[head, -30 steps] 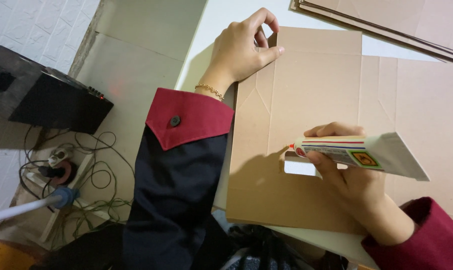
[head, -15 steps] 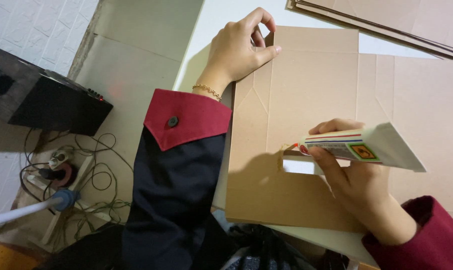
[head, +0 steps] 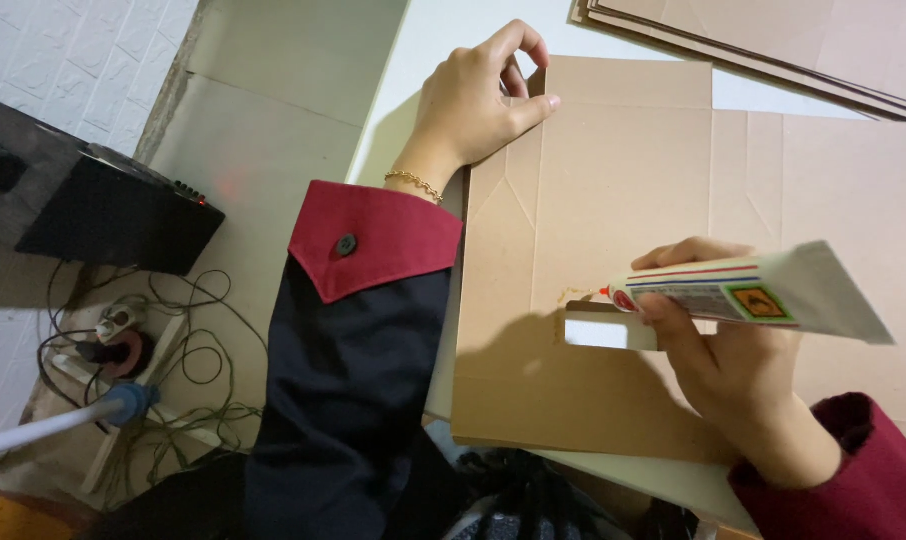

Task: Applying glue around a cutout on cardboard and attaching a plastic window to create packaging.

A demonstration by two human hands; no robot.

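Note:
A flat brown cardboard box blank (head: 613,180) with fold creases lies on a white table (head: 453,30). It has a small rectangular cut-out window (head: 595,333) near its lower middle. My left hand (head: 478,100) presses down on the blank's upper left corner, fingers curled at the edge. My right hand (head: 728,355) grips a white glue tube (head: 763,295) with a red tip. The tube's nozzle touches the cardboard just above the window's right end. A thin line of glue shows along the window's upper left edge.
More flat cardboard sheets (head: 773,50) are stacked at the table's far right. On the floor to the left stand a black box-shaped device (head: 83,195), tangled cables with a power strip (head: 123,340), and large cardboard sheets (head: 273,110).
The glue tube has shifted slightly right and tilted flatter, its nozzle tracing along the window's top edge. My left hand has stayed pressed on the corner.

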